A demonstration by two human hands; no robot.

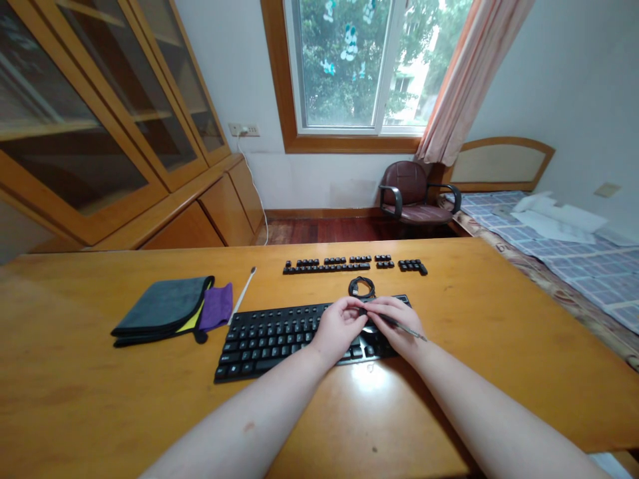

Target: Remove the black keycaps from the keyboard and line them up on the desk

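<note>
A black keyboard [264, 339] lies on the wooden desk, its top rows showing bare switch posts without keycaps. Over its right part, my left hand [339, 329] is closed in a pinch; a small dark thing, perhaps a keycap, shows at the fingertips but is mostly hidden. My right hand [397, 326] meets it there, closed around a thin metal tool [412, 330] whose thin end sticks out toward my wrist. The tool's working tip is hidden by my fingers. Behind the keyboard, loose black keycaps [327, 269] stand in rows.
A coiled black USB cable [362, 280] rests just behind my hands. To the left lie a folded grey cloth [162, 305], a purple cloth [218, 306] and a thin white-handled brush [244, 293]. The wooden desk [90, 412] has its far edge before a chair [412, 193].
</note>
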